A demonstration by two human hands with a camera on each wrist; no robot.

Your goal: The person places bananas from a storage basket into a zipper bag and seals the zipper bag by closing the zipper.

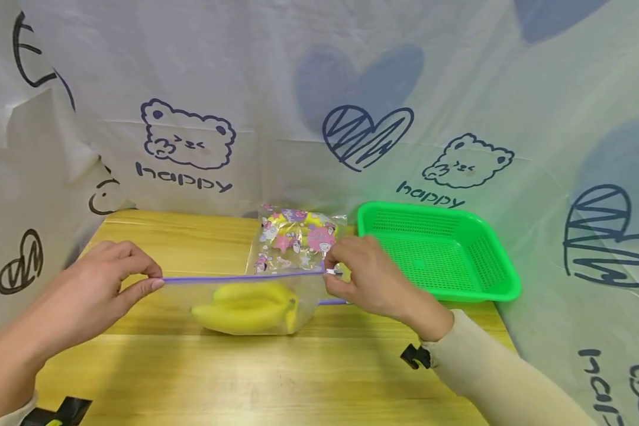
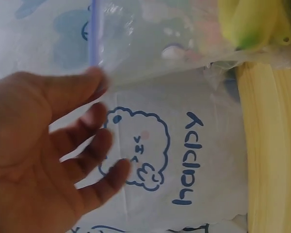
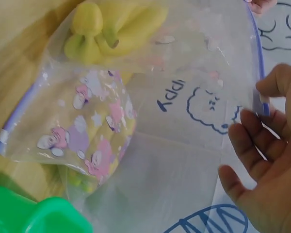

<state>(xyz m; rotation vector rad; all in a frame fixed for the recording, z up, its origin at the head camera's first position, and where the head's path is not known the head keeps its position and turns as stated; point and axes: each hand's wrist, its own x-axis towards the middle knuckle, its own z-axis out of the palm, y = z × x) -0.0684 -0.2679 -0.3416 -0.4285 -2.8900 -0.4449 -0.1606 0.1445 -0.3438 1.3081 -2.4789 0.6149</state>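
Observation:
A clear zip bag (image 1: pixel 178 299) hangs upright over the table, its purple zip strip (image 1: pixel 245 277) stretched nearly level between both hands. Inside lie yellow bananas (image 1: pixel 250 310), low in the bag. My left hand (image 1: pixel 103 284) pinches the strip's left end between thumb and forefinger; in the left wrist view the other fingers (image 2: pixel 104 179) are spread loosely. At the other end, my right hand (image 1: pixel 370 281) pinches the strip at a small white slider (image 3: pixel 263 98). Just behind is a second zip bag (image 1: pixel 298 242), printed with pink and purple cartoon figures, with yellow contents.
A green plastic basket (image 1: pixel 503 281) with perforated sides stands at the back right, beside the printed bag. Everything rests on a wooden table (image 1: pixel 245 378). White cloth (image 1: pixel 277 77) with bears and hearts hangs behind and along the sides.

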